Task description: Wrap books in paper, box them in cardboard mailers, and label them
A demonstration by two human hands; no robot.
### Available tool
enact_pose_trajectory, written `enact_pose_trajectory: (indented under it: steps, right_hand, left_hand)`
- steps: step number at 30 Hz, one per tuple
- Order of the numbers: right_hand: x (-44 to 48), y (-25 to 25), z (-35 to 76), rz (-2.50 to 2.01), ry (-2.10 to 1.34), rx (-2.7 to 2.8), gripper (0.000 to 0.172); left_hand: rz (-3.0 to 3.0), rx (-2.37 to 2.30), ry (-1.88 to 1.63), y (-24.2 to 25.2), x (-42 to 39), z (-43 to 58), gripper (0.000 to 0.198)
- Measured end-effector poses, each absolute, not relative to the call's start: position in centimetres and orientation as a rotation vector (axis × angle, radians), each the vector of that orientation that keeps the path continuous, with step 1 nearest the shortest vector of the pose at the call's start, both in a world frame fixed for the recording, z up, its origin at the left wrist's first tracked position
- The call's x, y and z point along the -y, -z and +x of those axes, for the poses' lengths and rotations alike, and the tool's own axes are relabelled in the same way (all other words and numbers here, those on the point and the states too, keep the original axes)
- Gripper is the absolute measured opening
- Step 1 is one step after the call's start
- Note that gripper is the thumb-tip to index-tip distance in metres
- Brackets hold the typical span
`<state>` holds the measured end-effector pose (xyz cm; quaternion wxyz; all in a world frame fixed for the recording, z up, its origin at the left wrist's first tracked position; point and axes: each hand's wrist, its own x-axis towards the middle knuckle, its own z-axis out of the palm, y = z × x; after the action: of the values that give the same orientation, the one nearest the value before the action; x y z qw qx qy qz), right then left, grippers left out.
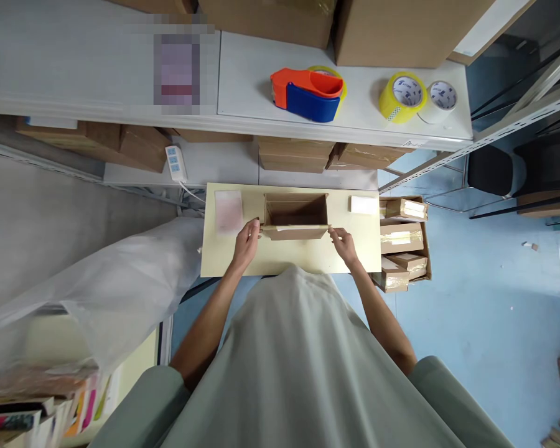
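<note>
An open cardboard box (295,233) stands on the pale yellow table (289,256), its dark inside showing from above. My left hand (248,241) pinches the box's front left corner with closed fingers. At the front right corner, my right hand (343,242) grips the cardboard edge between thumb and fingers. A pinkish sheet (228,211) lies on the table left of the box, and a small white item (363,205) lies to its right.
Above the table a grey shelf (247,74) carries an orange and blue tape dispenser (308,93), tape rolls (402,96) and large cartons. A power strip (175,163) sits below. Packed boxes (401,239) are at the right, plastic sheeting (135,280) at the left.
</note>
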<state>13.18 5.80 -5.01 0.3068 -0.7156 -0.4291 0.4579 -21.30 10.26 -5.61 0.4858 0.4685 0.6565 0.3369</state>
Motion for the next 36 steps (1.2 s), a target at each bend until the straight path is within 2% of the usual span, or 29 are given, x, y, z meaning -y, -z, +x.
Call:
enact_pose_trajectory:
  steps: [6,17,27,33,36]
  right_hand:
    - [-4.8,5.4,13.2,-2.006,-1.339,1.106,0.087]
    - [-6.9,2.8,13.0,-1.999,-1.169,1.119,0.059]
    - [-8.2,3.3,12.9,-1.999,-1.172,1.120,0.059]
    - [-8.4,4.4,15.6,-1.859,-1.157,1.192,0.045]
    - [-7.9,5.7,17.9,-1.850,-1.202,1.182,0.045]
  left_hand:
    - [1.064,-1.645,-0.667,6.0,-8.7,-20.4,0.076]
    - [0.970,-1.679,-0.715,5.4,-10.6,-20.8,0.071]
    - [0.946,-1.820,-0.801,4.6,-10.4,-20.2,0.071]
    - [0.931,-1.935,-0.777,4.0,-10.2,-19.6,0.050]
    - [0.885,-2.011,-0.762,4.5,-10.3,-20.2,0.037]
